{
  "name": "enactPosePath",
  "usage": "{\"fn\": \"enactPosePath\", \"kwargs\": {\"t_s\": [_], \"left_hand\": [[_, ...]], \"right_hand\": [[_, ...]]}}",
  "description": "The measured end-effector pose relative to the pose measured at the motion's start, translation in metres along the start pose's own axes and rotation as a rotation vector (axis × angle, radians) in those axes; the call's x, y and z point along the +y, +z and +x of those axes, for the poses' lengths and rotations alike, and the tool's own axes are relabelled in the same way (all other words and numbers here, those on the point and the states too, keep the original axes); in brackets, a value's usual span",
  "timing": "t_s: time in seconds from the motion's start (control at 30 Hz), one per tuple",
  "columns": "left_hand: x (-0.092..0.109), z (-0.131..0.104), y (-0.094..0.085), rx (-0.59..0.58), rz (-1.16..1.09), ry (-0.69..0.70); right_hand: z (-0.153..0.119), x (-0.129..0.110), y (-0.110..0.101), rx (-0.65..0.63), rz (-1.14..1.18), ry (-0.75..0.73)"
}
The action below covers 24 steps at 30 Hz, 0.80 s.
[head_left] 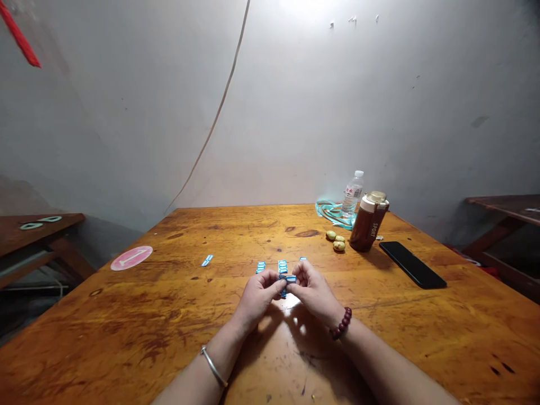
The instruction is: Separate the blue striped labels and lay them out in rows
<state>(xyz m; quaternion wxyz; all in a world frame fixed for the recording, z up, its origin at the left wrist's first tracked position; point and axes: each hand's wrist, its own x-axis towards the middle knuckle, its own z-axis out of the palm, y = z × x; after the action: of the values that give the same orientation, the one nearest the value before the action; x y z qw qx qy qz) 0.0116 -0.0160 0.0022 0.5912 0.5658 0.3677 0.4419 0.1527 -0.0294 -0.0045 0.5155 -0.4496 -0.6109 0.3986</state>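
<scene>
My left hand (258, 295) and my right hand (314, 295) meet low over the middle of the wooden table. Between their thumbs and fingertips is a small blue-and-white piece (291, 279), pinched from both sides; its exact kind is too small to make out. Just beyond the fingers lie a left group of similar blue-and-white pieces (261, 266) and a middle group of the same pieces (282, 265). Another piece (303, 259) shows partly behind my right fingers. Farther left, a separate blue-and-white strip (207, 260) rests by itself. Fingers hide part of what is held.
On the right stand a brown sports bottle (366, 225) and a clear water bottle (352, 194), with a turquoise ribbon (329, 212) around it. Several potato-like lumps (338, 246) and a black phone (411, 264) lie nearby. A pink oval sign (131, 258) is at left.
</scene>
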Motion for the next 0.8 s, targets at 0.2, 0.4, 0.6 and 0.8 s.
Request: {"fn": "enactPosePath", "kwargs": {"t_s": [0.2, 0.4, 0.6, 0.8], "left_hand": [[0.001, 0.001, 0.0, -0.001, 0.061, 0.033], [0.003, 0.001, -0.001, 0.039, 0.028, 0.029], [0.003, 0.0, -0.001, 0.04, -0.034, -0.048], [0.003, 0.0, 0.0, 0.026, -0.091, -0.07]], "right_hand": [[-0.003, 0.001, 0.003, -0.037, -0.01, 0.009], [-0.001, -0.008, -0.004, -0.012, -0.037, 0.029], [-0.001, -0.007, -0.002, 0.015, 0.044, 0.129], [-0.001, -0.006, 0.0, -0.004, 0.028, 0.051]]}}
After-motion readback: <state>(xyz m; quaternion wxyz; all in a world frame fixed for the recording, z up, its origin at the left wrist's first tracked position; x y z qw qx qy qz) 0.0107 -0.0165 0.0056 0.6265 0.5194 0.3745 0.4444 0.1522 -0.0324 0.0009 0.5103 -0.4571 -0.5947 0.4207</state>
